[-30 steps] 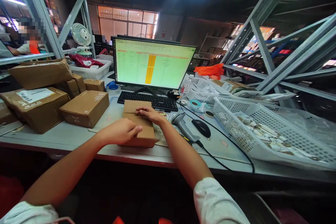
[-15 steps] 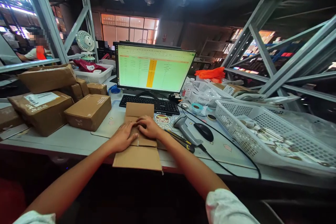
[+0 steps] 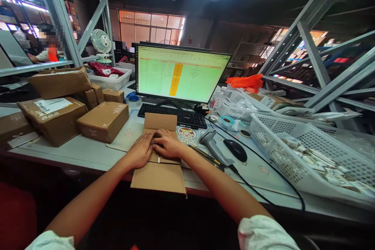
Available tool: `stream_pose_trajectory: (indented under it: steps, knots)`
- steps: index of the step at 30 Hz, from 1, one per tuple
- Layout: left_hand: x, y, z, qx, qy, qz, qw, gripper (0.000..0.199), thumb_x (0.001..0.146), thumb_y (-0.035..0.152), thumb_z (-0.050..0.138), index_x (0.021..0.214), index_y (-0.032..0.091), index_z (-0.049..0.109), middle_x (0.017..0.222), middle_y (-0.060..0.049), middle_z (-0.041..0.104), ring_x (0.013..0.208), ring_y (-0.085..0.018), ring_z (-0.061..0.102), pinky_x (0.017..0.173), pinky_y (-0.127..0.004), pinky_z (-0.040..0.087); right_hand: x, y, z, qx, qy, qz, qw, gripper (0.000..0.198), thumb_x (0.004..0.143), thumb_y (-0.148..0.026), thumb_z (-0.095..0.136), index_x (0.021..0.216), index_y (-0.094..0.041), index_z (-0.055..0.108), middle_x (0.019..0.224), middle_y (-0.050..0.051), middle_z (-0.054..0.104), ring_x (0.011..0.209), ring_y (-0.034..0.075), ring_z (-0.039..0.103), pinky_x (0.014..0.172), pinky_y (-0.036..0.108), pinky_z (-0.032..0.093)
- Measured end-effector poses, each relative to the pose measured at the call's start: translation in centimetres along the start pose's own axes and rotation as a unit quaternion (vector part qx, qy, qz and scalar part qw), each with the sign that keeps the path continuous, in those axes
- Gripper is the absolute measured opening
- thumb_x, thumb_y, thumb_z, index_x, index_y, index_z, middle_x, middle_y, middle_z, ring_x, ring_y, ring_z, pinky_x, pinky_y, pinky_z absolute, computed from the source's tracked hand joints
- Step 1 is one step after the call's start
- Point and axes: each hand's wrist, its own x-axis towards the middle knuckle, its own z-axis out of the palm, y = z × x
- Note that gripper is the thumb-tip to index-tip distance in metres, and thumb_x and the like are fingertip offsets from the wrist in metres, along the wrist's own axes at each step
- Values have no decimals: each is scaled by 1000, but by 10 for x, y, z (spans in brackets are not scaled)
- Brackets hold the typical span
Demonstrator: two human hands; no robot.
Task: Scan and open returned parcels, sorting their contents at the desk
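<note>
A brown cardboard box (image 3: 158, 177) lies at the desk's front edge, its near flap sticking out over the edge and its far flap raised toward the keyboard. My left hand (image 3: 141, 149) rests flat on the left part of the box top, fingers stretched forward. Beside it, my right hand (image 3: 166, 143) presses on the box's middle with its fingers bent, and the fingertips meet the left hand. What lies under the right fingers is hidden. To the right of the box are a grey barcode scanner (image 3: 215, 149) and yellow-black pens or cutters (image 3: 205, 154).
Taped cardboard boxes (image 3: 102, 122) are stacked on the left. Behind my hands stand a keyboard (image 3: 187, 118) and a lit monitor (image 3: 158, 70). A black mouse (image 3: 235, 149), tape roll (image 3: 227, 121) and white plastic basket (image 3: 275, 152) occupy the right. A person (image 3: 51, 49) is far left.
My left hand has flattened and slid inward against the right hand. The whole view has shifted, so the desk sits slightly farther right.
</note>
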Motion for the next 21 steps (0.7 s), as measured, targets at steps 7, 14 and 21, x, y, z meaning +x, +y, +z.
stream_pose_trajectory:
  steps: [7, 14, 21]
  knots:
    - [-2, 14, -13, 15, -23, -34, 999, 84, 103, 59, 47, 164, 3, 33, 170, -20, 34, 160, -32, 32, 134, -47, 23, -12, 6, -44, 29, 69, 69, 995, 14, 90, -33, 69, 87, -19, 70, 131, 17, 62, 125, 34, 54, 109, 53, 44]
    - [10, 36, -33, 46, -62, -69, 995, 99, 90, 60, 67, 166, 10, 30, 166, -21, 41, 152, -40, 42, 125, -58, 34, -95, 16, -70, 288, 99, 459, 835, 52, 78, -48, 71, 120, -17, 64, 94, 9, 68, 77, 23, 62, 66, 34, 49]
    - [22, 45, -36, 52, -36, -62, 996, 84, 86, 37, 69, 159, 9, 41, 169, -21, 36, 157, -43, 29, 121, -63, 40, -107, 6, -38, 464, 111, 512, 715, 36, 73, -55, 69, 78, -20, 61, 67, 3, 57, 55, 15, 47, 44, 26, 30]
